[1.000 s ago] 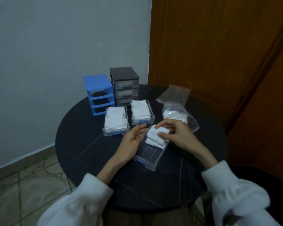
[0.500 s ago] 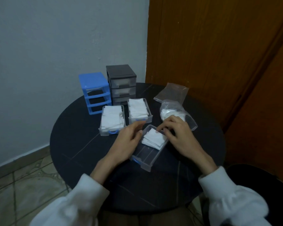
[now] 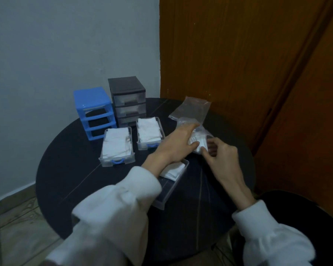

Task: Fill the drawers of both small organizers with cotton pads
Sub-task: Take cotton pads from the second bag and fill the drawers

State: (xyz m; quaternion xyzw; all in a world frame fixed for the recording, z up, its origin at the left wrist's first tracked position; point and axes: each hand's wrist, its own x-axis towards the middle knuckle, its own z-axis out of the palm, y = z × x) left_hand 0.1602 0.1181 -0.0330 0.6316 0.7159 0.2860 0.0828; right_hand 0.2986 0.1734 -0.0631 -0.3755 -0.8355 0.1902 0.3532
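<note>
Nearest, a clear drawer (image 3: pixel 171 181) lies on the round black table (image 3: pixel 69 169), only partly filled with cotton pads (image 3: pixel 173 169). Past it, the left hand (image 3: pixel 173 144) grips the plastic bag of pads (image 3: pixel 199 140), while the right hand (image 3: pixel 222 158) pinches at its mouth. It looks like a refill: draw out another stack, then lay it flat. Beyond sit two full drawers (image 3: pixel 116 148), then the blue organizer (image 3: pixel 93 110) and the black organizer (image 3: pixel 128 98).
</note>
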